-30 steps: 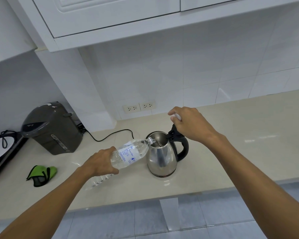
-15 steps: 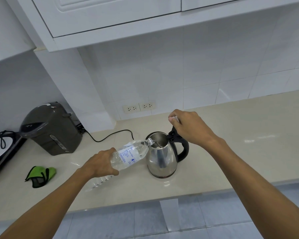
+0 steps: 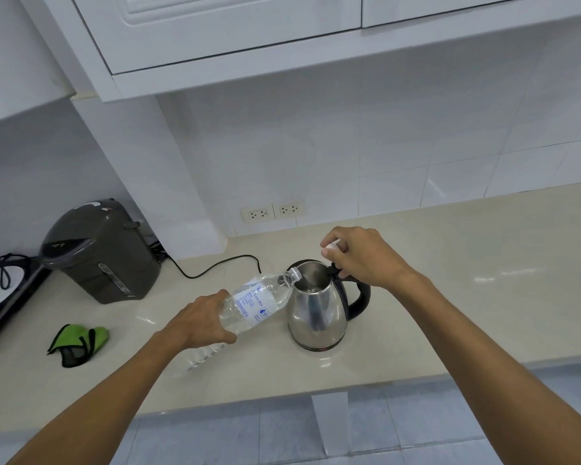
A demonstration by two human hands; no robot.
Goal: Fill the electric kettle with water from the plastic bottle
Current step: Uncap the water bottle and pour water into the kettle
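Currently the electric kettle (image 3: pixel 317 310) stands upright on the beige desk (image 3: pixel 450 280), lid open, its black handle (image 3: pixel 359 297) facing right. The left hand (image 3: pixel 200 322) is wrapped around the lower body of the plastic bottle (image 3: pixel 255 305); its grip is pressed closed around the bottle wall. The bottle is tilted up and to the right, its uncapped mouth lying over the left rim of the kettle opening. Clear water sits in the neck end of the bottle.

The right hand (image 3: pixel 363 256) is positioned at the top of the handle, beside the kettle opening. Its fingers (image 3: pixel 331 245) are curled, and a small white object (image 3: pixel 329 252) shows between the fingertips; the grip pinches that object, whose identity cannot be determined.

Further left on the desk stands a dark grey hot-water dispenser (image 3: pixel 99 253), with a black cord (image 3: pixel 215 268) running along the desk behind the bottle. A green cloth (image 3: pixel 79 342) lies near the front left. Two wall sockets (image 3: pixel 272 211) are set in the tiled wall behind the kettle.
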